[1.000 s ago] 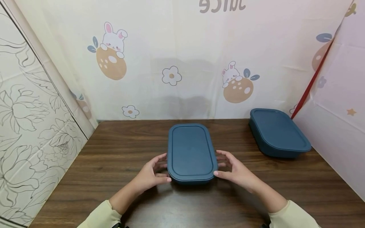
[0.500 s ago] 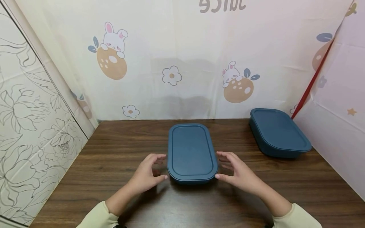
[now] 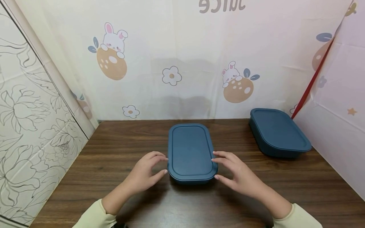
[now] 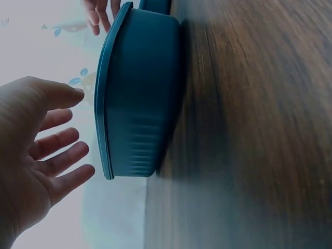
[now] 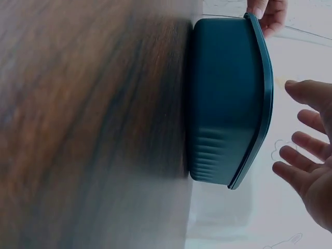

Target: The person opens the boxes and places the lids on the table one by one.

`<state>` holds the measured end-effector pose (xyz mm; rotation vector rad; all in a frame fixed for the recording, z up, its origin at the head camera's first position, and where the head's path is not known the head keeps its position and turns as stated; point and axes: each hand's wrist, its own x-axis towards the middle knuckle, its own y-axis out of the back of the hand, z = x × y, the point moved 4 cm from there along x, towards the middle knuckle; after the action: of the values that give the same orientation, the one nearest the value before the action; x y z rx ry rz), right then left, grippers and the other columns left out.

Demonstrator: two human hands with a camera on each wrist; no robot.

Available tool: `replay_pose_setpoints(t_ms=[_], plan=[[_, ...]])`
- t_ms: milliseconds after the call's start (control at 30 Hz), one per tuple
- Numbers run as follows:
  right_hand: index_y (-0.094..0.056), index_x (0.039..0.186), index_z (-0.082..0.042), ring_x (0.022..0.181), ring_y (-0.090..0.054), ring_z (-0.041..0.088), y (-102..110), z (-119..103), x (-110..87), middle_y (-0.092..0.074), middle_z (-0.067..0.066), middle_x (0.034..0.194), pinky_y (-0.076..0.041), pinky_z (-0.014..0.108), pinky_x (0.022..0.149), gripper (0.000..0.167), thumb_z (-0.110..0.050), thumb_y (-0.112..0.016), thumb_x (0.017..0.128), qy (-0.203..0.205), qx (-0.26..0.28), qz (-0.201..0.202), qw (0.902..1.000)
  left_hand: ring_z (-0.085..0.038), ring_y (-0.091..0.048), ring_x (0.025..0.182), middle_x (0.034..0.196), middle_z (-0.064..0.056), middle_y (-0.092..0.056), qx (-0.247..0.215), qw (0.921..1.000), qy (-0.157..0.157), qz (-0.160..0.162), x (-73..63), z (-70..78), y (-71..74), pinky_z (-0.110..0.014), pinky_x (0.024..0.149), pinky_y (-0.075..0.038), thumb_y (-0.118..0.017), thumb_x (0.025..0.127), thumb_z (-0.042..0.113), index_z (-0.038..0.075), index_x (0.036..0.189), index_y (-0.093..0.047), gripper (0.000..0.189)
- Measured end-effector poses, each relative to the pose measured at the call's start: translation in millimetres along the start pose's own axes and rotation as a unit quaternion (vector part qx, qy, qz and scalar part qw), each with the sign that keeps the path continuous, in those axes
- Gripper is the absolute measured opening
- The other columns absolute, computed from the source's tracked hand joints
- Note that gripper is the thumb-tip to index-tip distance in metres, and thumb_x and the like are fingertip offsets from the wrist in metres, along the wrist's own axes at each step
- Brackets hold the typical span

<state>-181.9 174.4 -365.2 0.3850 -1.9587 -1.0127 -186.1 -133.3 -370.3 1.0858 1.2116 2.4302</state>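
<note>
- Centre box (image 3: 192, 152), dark blue, sits flat at mid-table, long sides running near to far; lid (image 3: 191, 139) on, rounded corners.
- Left hand (image 3: 144, 174) just beside the box's left edge, toward the near corner; thumb and fingers spread. Grip: released. Left wrist view shows a gap between fingertips and lid.
- Right hand (image 3: 240, 175) matches it at the right edge, thumb by the near right corner. Grip: released, fingers loosely bent. From the head, 2 fingertips overlap the lid's edge; the right wrist view shows them apart from it.
- Ridges (image 4: 142, 150) run down part of the box's side wall, seen from the left wrist; similar ridges from the right wrist.
- Right box (image 3: 280, 129), same blue, lid on, at the far right of the table, set at an angle near the right sheet (image 3: 339, 133); well apart from both hands.
- Table (image 3: 128, 139): dark brown wood grain, shiny at the near side.
- Far sheet (image 3: 194, 44): pale, 2 rabbit prints (image 3: 114, 42) on orange fruit, flower prints, mirrored lettering at top.
- Red strip (image 3: 313, 79) slants down at far right.
- Left panel (image 3: 25, 126): white, line-drawn flowers.
- Sleeves (image 3: 95, 217) pale yellow, 1 on each forearm.
</note>
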Motion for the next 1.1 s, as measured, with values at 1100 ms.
replay_pose_setpoints(t_ms=[1100], plan=[[-0.067, 0.119, -0.014, 0.123, -0.049, 0.026, -12.4, -3.9, 6.2, -0.051, 0.012, 0.138, -0.052, 0.046, 0.088, 0.044, -0.018, -0.083, 0.078, 0.076, -0.021, -0.074, 0.9942, -0.032, -0.045, 0.131, 0.140, -0.011, -0.050, 0.109, 0.9616, -0.167, -0.189, 28.5, 43.1, -40.9, -0.054, 0.104, -0.039, -0.076, 0.085, 0.037, 0.015, 0.131, -0.060, 0.054]])
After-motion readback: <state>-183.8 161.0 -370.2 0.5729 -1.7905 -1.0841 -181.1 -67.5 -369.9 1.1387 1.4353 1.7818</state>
